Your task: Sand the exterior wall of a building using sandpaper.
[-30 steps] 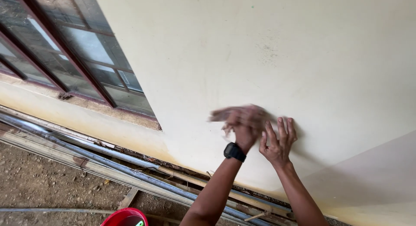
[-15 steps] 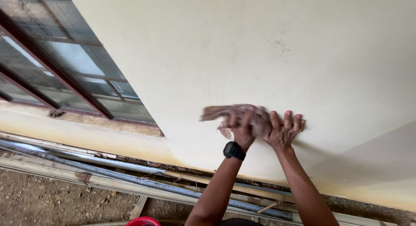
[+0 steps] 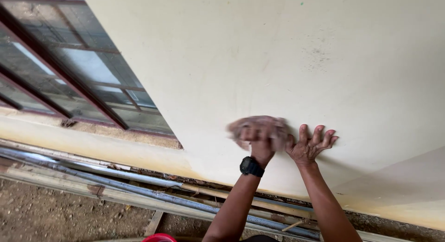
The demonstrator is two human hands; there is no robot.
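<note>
- Since the earlier frame, both hands sit lower and further right on the cream wall [image 3: 278, 61]; wall broad, stiff, with open room above and right; window [image 3: 69, 79] edges it on the left.
- Metal pipes [image 3: 139, 188] run along the wall's foot, close below the arms.
- Right hand [image 3: 309, 144] splayed wide, flat on the wall, holding nothing.
- Left hand [image 3: 259, 144], wristwatch [image 3: 251, 166] below it, closed on a brownish rag [image 3: 257, 128] pressed to the wall; rag looks soft, light, limp, best bunched in the fist.
</note>
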